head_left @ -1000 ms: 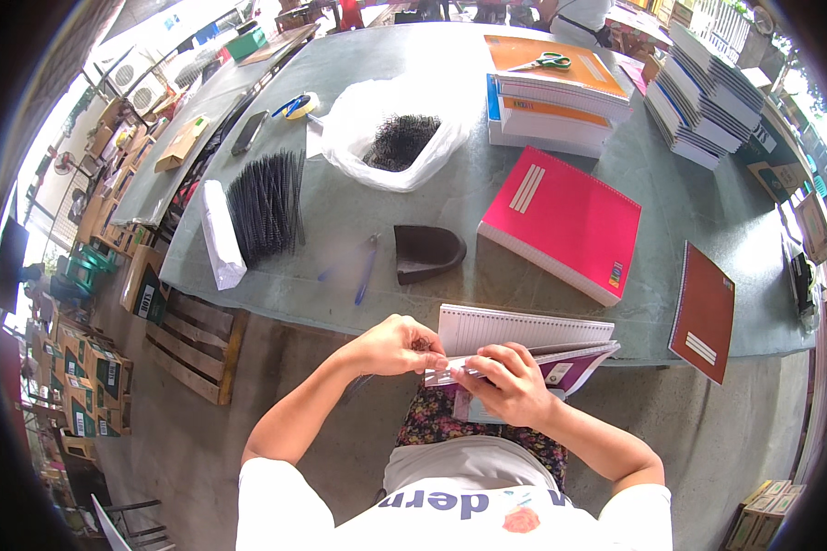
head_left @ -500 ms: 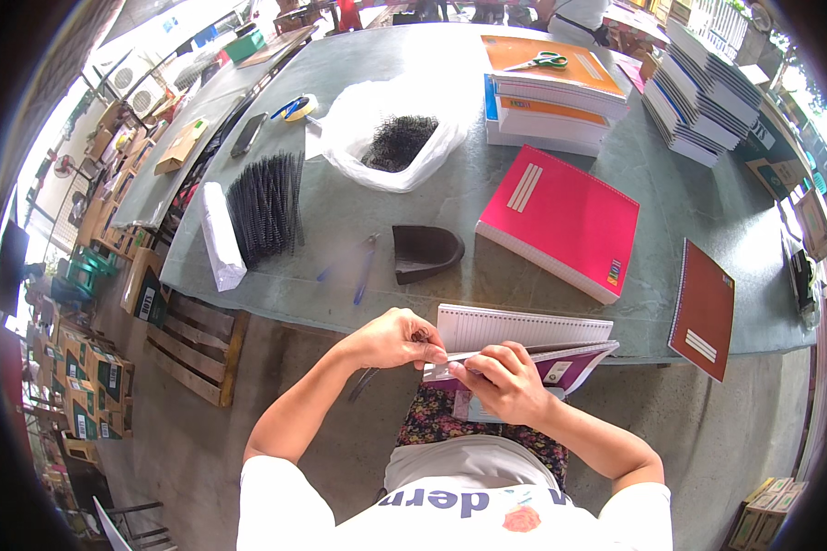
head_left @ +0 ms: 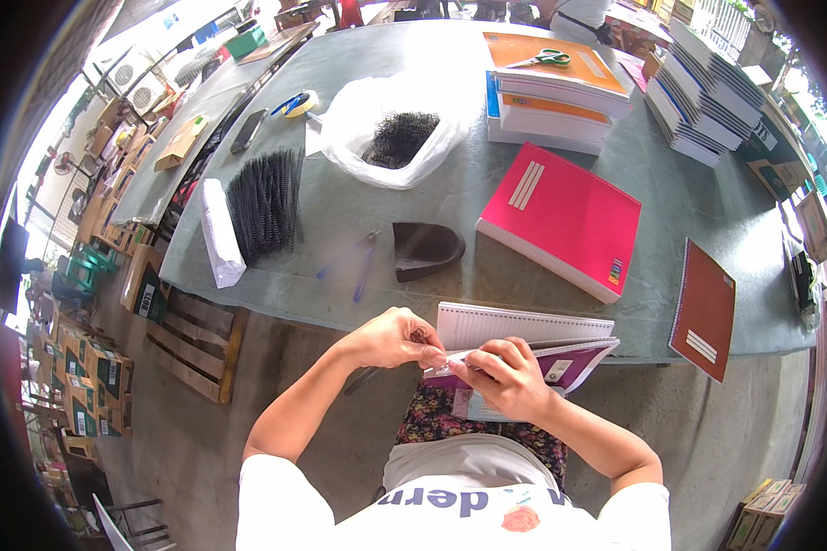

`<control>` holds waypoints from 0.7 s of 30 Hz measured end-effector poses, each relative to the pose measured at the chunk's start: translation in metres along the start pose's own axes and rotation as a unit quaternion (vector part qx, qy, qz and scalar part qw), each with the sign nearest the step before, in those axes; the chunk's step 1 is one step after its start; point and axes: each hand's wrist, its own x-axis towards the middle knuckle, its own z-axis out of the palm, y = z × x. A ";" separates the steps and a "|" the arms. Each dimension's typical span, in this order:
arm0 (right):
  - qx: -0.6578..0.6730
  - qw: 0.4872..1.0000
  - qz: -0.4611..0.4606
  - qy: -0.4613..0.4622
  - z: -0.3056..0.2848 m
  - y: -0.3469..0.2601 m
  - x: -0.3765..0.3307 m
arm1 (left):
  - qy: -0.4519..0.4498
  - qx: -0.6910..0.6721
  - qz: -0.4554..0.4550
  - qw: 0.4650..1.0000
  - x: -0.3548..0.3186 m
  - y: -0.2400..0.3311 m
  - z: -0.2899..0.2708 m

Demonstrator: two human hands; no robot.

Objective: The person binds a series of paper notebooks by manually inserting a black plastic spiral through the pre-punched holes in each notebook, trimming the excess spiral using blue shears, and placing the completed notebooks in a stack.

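I hold a stack of white lined pages with purple covers [head_left: 533,342] over my lap, at the near edge of the grey table [head_left: 358,220]. My left hand [head_left: 397,338] pinches the stack's left edge, where a thin black wire coil is just visible between the fingers. My right hand [head_left: 510,376] grips the same left edge from below, thumb on top. Both hands nearly touch each other. The pages lie roughly flat, opened slightly like a fan.
On the table: a dark wedge-shaped tool [head_left: 424,250], blue pens [head_left: 358,262], a row of black spiral coils [head_left: 265,202], a white bag of coils [head_left: 397,129], a pink notebook stack [head_left: 560,219], a red-brown notebook [head_left: 704,310], orange-covered stacks with scissors [head_left: 549,61]. Wooden pallet [head_left: 198,344] at left.
Nearly nothing differs; my hands stay on the stack's left edge, with only small finger movements along it.
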 end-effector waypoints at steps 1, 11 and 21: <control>-0.002 1.000 0.001 -0.002 0.000 0.000 0.000 | 0.005 0.003 0.016 1.000 0.000 0.000 0.000; 0.008 1.000 0.016 0.024 0.003 0.000 -0.002 | 0.113 0.100 0.221 0.964 0.001 -0.014 0.014; 0.099 0.956 0.185 -0.204 -0.010 -0.001 0.029 | 0.342 -0.010 0.043 0.939 -0.017 -0.020 0.016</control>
